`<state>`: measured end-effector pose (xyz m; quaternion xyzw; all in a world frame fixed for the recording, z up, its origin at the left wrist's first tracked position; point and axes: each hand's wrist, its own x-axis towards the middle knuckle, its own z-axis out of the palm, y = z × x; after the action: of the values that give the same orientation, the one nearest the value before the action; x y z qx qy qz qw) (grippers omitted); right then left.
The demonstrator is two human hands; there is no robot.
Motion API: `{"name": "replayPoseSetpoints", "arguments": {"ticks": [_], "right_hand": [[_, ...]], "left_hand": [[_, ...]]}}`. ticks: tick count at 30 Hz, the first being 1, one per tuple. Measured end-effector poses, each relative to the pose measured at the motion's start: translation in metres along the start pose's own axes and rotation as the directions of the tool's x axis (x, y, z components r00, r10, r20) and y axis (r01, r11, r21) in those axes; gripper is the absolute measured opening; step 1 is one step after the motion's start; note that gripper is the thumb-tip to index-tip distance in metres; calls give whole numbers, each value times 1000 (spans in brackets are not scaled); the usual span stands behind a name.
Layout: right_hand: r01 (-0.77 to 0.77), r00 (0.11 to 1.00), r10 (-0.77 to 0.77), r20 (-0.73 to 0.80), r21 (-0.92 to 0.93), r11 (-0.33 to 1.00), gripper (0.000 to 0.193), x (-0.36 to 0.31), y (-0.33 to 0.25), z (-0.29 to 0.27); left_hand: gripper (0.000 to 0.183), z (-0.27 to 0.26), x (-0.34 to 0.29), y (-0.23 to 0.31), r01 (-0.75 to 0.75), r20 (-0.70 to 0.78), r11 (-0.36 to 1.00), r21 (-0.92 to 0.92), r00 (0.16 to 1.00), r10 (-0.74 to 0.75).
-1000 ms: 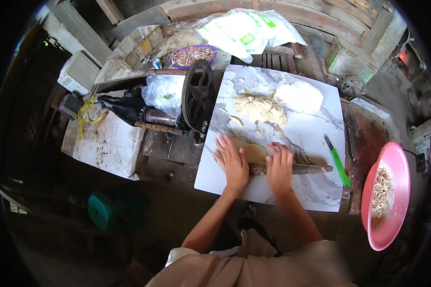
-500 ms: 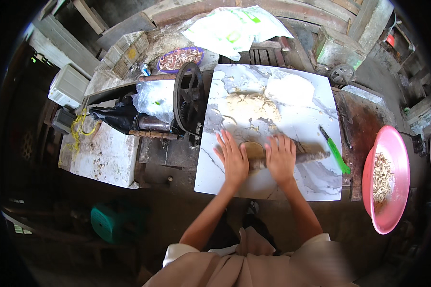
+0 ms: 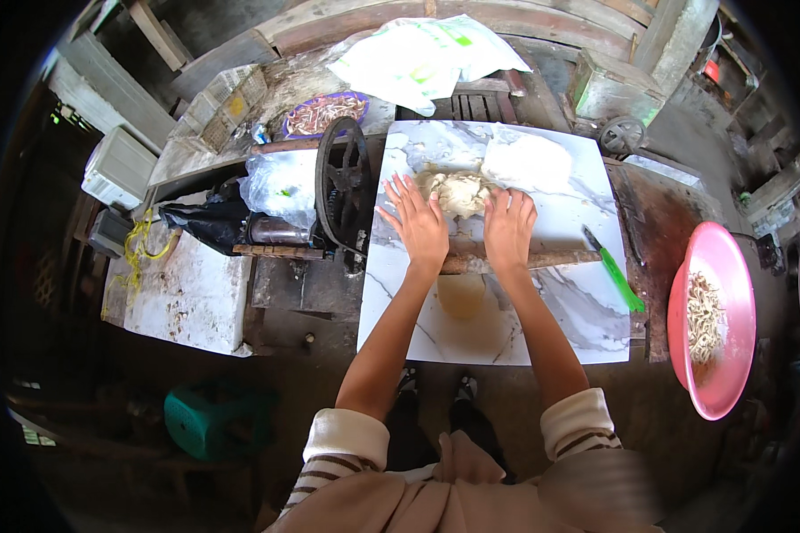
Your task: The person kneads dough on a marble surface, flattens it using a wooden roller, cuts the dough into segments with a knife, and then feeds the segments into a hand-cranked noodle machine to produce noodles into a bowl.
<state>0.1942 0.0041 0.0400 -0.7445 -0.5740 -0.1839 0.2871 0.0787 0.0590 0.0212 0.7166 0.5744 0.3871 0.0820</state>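
A wooden rolling pin point(image 3: 560, 258) lies crosswise on the marble-patterned board point(image 3: 578, 320), passing beneath my wrists. My left hand point(image 3: 420, 226) is flat and open, its fingers spread beside the left of a pale dough lump point(image 3: 456, 194). At the lump's right side is my right hand point(image 3: 509, 229), fingers stretched forward and slightly bent, with nothing seen in its grasp. Between my forearms, on the near side of the pin, a flattened piece of dough point(image 3: 461, 296) rests on the board. Behind my right hand sits a white mound point(image 3: 529, 160), perhaps flour.
A green-handled knife point(image 3: 620, 280) lies at the board's right edge. Further right stands a pink basin point(image 3: 743, 311) holding pale strips. To the left is a machine with a black wheel point(image 3: 338, 182). A white sack point(image 3: 418, 62) and a purple tray point(image 3: 329, 113) are at the back.
Both hands have moved forward, away from me, toward the dough lump. The rolling pin has rolled forward too, leaving the flattened dough uncovered on its near side.
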Motion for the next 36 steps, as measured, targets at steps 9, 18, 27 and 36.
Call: {"name": "replayPoseSetpoints", "arguments": {"ticks": [9, 18, 27, 36], "right_hand": [[21, 993, -21, 118, 0, 1000, 32, -100, -5, -54], [185, 905, -190, 381, 49, 982, 48, -116, 49, -116], [-115, 983, 130, 133, -114, 987, 44, -95, 54, -126], [-221, 965, 236, 110, -134, 966, 35, -82, 118, -71]], "left_hand": [[42, -48, -100, -14, -442, 217, 848, -291, 833, 509], [49, -70, -93, -16, -430, 378, 749, -505, 670, 639], [39, -46, -48, 78, -699, 126, 576, -425, 584, 802], [42, 52, -87, 126, -496, 230, 654, -571, 668, 707]]}}
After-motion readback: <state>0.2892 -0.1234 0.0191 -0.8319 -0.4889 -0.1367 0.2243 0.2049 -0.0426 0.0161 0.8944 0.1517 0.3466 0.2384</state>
